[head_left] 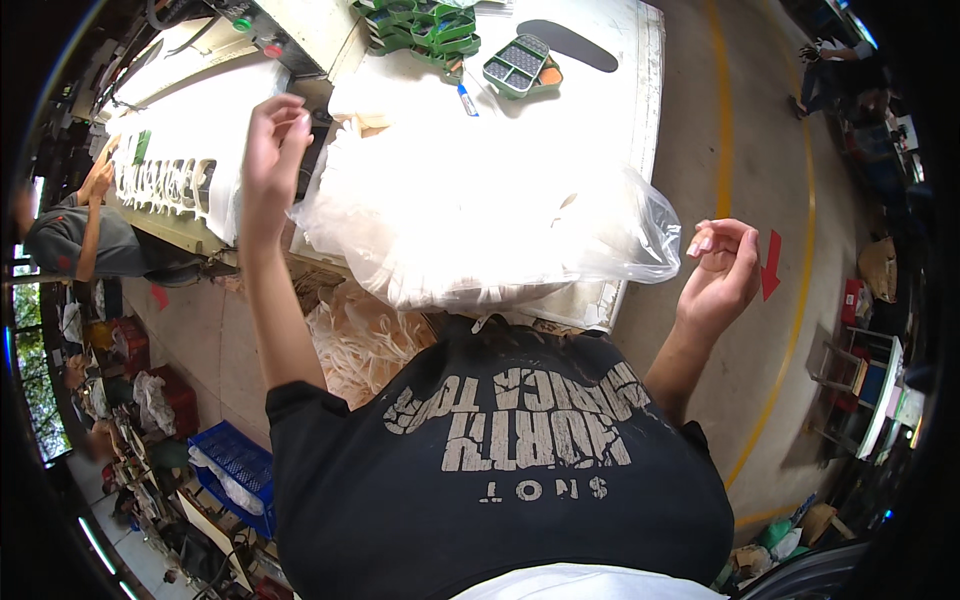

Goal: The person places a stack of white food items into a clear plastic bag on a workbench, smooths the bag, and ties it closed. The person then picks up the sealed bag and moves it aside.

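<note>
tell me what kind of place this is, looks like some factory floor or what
Most likely a small factory or workshop floor. Yellow lane lines are painted on the concrete, a white worktable carries green sorting trays, and the person's hands hold open a clear plastic bag of pale cut pieces.

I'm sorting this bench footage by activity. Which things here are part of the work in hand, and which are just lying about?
In hand:
- clear plastic bag of pale pieces, stretched open
- left hand pinching one edge
- right hand pinching the other

Lying about:
- green trays
- blue marker
- dark oval sheet
- blue crate
- white table
</note>
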The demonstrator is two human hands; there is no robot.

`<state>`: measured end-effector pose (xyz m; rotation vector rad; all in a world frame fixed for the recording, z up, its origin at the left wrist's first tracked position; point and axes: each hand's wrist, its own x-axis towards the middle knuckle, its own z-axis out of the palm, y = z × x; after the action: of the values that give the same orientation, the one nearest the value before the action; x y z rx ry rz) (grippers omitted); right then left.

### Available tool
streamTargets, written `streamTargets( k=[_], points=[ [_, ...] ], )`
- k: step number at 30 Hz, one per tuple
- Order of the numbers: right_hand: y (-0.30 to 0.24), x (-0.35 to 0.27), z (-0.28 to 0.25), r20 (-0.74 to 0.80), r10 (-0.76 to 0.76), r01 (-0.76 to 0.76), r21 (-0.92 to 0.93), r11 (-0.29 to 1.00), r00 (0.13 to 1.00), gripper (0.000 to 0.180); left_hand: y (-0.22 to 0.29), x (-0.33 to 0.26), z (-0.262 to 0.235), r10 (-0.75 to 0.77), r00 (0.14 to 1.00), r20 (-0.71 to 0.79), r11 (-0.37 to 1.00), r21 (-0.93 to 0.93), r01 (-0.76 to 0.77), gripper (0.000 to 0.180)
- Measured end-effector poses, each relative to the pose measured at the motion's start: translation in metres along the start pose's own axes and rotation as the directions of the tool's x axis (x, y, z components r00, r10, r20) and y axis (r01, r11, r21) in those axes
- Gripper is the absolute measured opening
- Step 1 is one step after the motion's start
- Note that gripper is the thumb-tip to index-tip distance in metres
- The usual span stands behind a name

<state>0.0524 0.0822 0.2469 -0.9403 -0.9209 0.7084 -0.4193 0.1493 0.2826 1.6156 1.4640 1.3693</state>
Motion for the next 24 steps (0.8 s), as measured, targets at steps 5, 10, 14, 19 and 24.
streamTargets(
  k=[5, 10, 14, 19, 24],
  points=[
    [0.034, -0.003, -0.015, -0.051, 0.317, -0.318, 0.006, 0.948, 0.947, 0.039, -0.135, 0.078, 0.026, 0.004, 0.993, -0.115, 0.850, 0.524, 0.057, 0.056],
    [0.052, -0.016, -0.012, 0.020, 0.451, -0.449, -0.059, 0.892, 0.892, 0.036, -0.162, 0.121, 0.077, -0.333, 0.929, -0.162, 0.527, 0.785, 0.325, 0.109],
    [0.044, -0.010, -0.003, 0.111, 0.491, -0.490, -0.045, 0.871, 0.864, 0.040, -0.204, 0.150, 0.090, -0.507, 0.857, -0.096, 0.476, 0.797, 0.371, 0.123],
    [0.049, 0.003, -0.016, 0.236, 0.469, -0.478, -0.021, 0.878, 0.851, 0.045, -0.253, 0.141, 0.088, -0.416, 0.906, -0.080, 0.525, 0.792, 0.311, 0.102],
    [0.045, 0.010, -0.008, 0.282, 0.449, -0.465, -0.011, 0.885, 0.848, 0.050, -0.262, 0.146, 0.057, -0.358, 0.933, -0.032, 0.699, 0.653, 0.291, 0.094]
  ],
)
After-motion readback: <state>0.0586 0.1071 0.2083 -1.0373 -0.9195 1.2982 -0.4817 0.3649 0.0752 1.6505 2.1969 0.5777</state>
